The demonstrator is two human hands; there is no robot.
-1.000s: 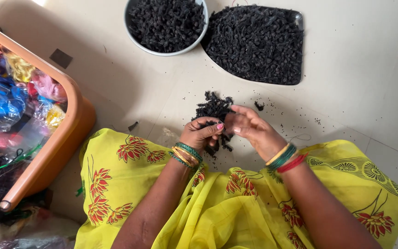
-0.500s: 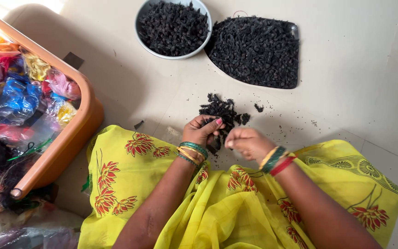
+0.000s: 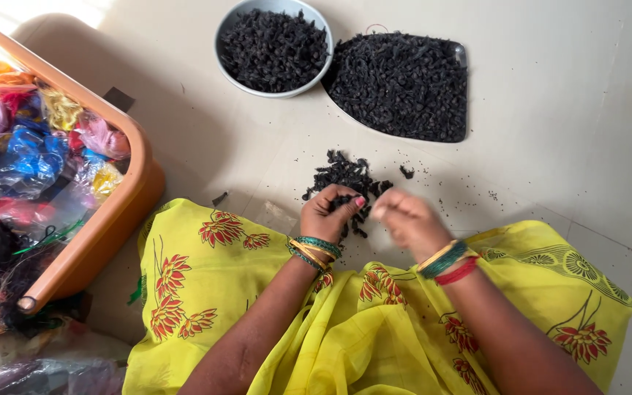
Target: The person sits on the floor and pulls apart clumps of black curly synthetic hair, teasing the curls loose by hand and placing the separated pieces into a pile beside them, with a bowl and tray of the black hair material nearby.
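Black bits [image 3: 345, 179] lie heaped on the floor right at the fingertips of both hands. Left hand [image 3: 327, 214] curls loosely over the heap, fingers pinching some; right hand [image 3: 404, 219] is blurred, its grip can't be told. Beyond them, a full bowl [image 3: 222, 62] and tray [image 3: 461, 55].

You have one view only, from the head camera, looking steeply down and close over your lap at the floor [image 3: 594, 110]. The grey bowl [image 3: 222, 55] sits at the top edge, farthest from you.
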